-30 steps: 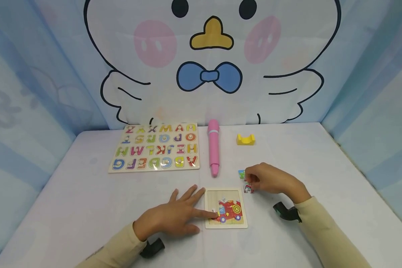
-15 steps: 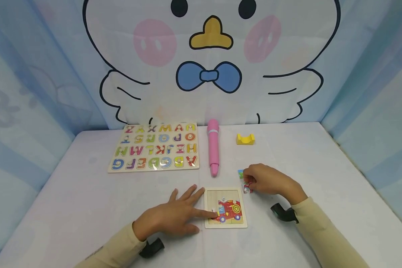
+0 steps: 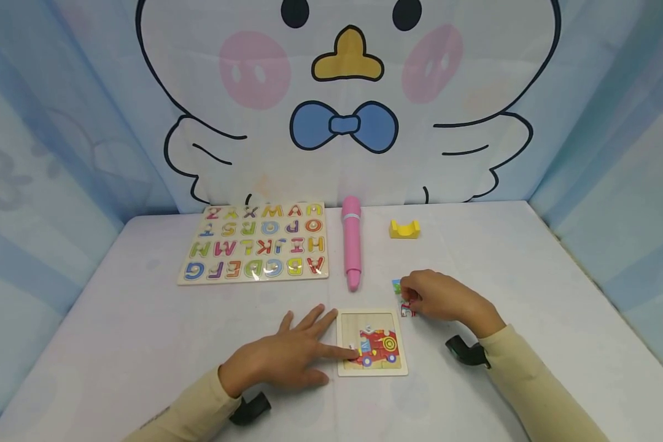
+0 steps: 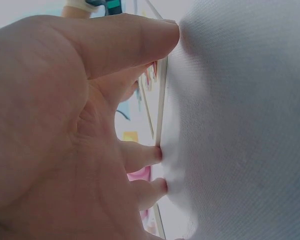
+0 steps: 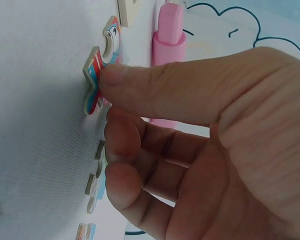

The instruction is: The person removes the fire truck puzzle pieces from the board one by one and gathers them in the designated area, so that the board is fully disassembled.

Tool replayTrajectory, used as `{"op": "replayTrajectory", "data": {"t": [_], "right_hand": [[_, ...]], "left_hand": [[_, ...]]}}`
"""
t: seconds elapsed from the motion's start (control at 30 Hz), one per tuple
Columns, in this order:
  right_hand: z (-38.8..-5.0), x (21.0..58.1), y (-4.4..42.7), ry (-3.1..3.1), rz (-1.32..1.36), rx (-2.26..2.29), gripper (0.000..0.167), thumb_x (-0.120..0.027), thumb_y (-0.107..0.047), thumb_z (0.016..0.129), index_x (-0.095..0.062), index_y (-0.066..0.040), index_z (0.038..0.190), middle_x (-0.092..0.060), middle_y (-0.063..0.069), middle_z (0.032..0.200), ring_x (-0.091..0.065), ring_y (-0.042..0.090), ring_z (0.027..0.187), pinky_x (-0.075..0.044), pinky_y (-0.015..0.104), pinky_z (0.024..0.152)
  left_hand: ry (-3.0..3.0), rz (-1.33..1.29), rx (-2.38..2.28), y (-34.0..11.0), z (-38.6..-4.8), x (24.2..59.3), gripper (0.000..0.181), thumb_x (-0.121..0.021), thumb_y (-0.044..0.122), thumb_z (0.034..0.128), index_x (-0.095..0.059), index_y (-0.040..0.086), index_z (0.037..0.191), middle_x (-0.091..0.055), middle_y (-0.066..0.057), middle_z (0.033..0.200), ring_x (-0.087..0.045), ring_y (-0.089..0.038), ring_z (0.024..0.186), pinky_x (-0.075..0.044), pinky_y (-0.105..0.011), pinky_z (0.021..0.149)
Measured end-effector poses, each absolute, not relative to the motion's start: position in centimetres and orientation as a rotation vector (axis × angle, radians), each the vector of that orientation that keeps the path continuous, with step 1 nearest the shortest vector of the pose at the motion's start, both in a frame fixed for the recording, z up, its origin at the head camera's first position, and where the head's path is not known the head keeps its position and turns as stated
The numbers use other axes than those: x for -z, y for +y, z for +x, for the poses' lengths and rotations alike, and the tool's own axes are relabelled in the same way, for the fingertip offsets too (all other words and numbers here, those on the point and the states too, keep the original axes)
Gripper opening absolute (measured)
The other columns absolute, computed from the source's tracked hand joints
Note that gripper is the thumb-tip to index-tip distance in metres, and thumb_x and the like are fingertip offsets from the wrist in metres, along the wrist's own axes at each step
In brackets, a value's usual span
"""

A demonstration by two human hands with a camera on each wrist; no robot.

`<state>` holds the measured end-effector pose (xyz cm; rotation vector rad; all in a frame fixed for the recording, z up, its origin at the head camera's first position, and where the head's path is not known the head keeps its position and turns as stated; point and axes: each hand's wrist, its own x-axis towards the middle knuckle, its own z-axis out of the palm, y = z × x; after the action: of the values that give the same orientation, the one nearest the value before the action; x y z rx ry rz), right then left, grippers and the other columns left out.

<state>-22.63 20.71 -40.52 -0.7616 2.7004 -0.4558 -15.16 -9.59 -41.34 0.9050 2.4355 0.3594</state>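
My left hand (image 3: 287, 361) lies spread at the left of a small wooden jigsaw board (image 3: 351, 328). Its index finger reaches over the rim and rests on the partly filled red vehicle picture (image 3: 374, 348). In the left wrist view the thumb and fingertips touch the white cloth and the board's edge. Just right of the board, my right hand (image 3: 444, 296) has its fingers curled, pinching a red, blue and white puzzle piece (image 5: 94, 77) low at the cloth; the fingertip contact behind it is hidden. A blue-green puzzle piece (image 3: 396, 286) lies partly under that hand.
An alphabet board (image 3: 254, 244) lies at the back left, beside a thick pink pen (image 3: 352, 242). A yellow cradle-shaped block (image 3: 405, 230) stands at the back right. More loose pieces (image 5: 91, 185) lie beyond the right fingers. A printed cloth backdrop (image 3: 345, 175) closes off the rear.
My right hand has shifted slightly left, and the red-and-white piece by its fingers has moved a touch with it. The left hand stays in place on the board.
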Motion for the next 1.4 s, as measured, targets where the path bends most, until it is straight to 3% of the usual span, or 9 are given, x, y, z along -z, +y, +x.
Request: {"op": "replayTrajectory", "data": {"t": [0.73,0.9,1.07,1.27,1.4], "right_hand": [[-22.0,40.1,19.9,2.775,-0.729,0.298,0.016,-0.079,-0.009,0.089,-0.064,-0.01,0.094,-0.054,-0.001,0.086,-0.051,0.016,0.078,-0.047,0.031,0.067],[-20.4,39.3,18.6,2.816,-0.91,0.275,0.024,-0.08,-0.003,0.086,-0.072,-0.009,0.108,-0.063,0.006,0.107,-0.057,0.023,0.1,-0.057,0.037,0.081],[-18.5,39.3,16.5,2.734,-1.113,0.285,0.032,-0.081,-0.004,0.085,-0.075,-0.012,0.116,-0.062,0.014,0.13,-0.054,0.032,0.122,-0.053,0.045,0.098],[-17.4,40.3,14.9,2.723,-1.242,0.172,0.034,-0.08,-0.007,0.086,-0.076,-0.02,0.118,-0.057,0.014,0.14,-0.046,0.034,0.134,-0.049,0.051,0.104],[-17.4,40.6,14.8,2.725,-1.262,0.171,0.03,-0.08,-0.007,0.086,-0.077,-0.019,0.114,-0.059,0.013,0.137,-0.049,0.033,0.132,-0.05,0.051,0.102]], "left_hand": [[2.432,0.904,-0.356,-9.7,-15.2,41.7,0.054,-0.072,0.034,0.0956,-0.054,0.055,0.142,-0.017,-0.008,0.17,-0.005,-0.035,0.157,-0.01,-0.074,0.115],[2.426,0.91,-0.349,-9.7,-15.3,41.6,0.054,-0.071,0.034,0.0962,-0.052,0.056,0.142,-0.017,-0.008,0.17,-0.005,-0.035,0.157,-0.01,-0.074,0.114],[2.424,0.925,-0.336,-9.7,-15.5,41.6,0.054,-0.07,0.035,0.0966,-0.052,0.056,0.143,-0.016,-0.008,0.17,-0.004,-0.035,0.157,-0.01,-0.075,0.114],[2.419,0.928,-0.332,-9.6,-15.5,41.6,0.054,-0.07,0.035,0.0968,-0.053,0.054,0.143,-0.017,-0.007,0.17,-0.004,-0.035,0.157,-0.01,-0.076,0.113],[2.414,0.92,-0.338,-9.6,-15.5,41.6,0.053,-0.07,0.034,0.0967,-0.053,0.054,0.143,-0.017,-0.007,0.17,-0.004,-0.035,0.157,-0.009,-0.076,0.113]]}}
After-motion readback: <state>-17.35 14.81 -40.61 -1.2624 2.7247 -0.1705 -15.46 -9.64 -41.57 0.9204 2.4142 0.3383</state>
